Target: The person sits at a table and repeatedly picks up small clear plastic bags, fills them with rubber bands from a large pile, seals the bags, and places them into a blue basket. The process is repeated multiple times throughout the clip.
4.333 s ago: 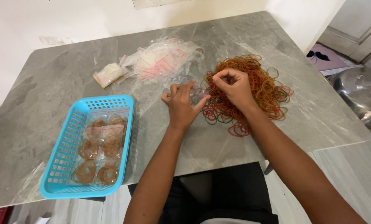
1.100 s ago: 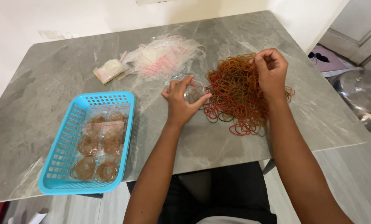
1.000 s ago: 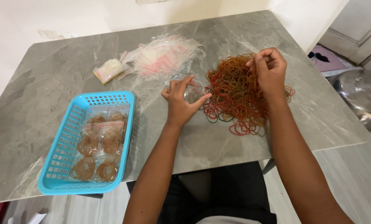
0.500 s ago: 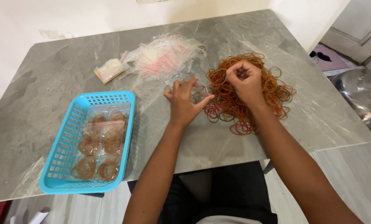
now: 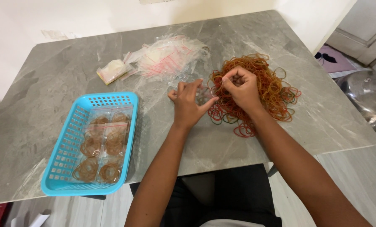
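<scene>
A heap of rubber bands (image 5: pixel 272 86), mostly brown and red, lies on the grey marble table (image 5: pixel 49 84). My right hand (image 5: pixel 240 88) rests on the heap's left side, fingertips pinched on a few rubber bands. Just to its left, my left hand (image 5: pixel 189 103) holds a small clear plastic bag (image 5: pixel 204 93) between thumb and fingers. The two hands nearly touch at the bag's mouth.
A blue plastic basket (image 5: pixel 66 153) at the near left holds several clear bags filled with rubber bands. A pile of empty clear zip bags (image 5: pixel 167 59) and a small yellowish packet (image 5: pixel 111 70) lie at the back. A metal pot (image 5: pixel 366 98) stands on the floor to the right.
My right hand came back from the far side of the heap to its left edge, beside my left hand. The left hand has stayed in place with the bag.
</scene>
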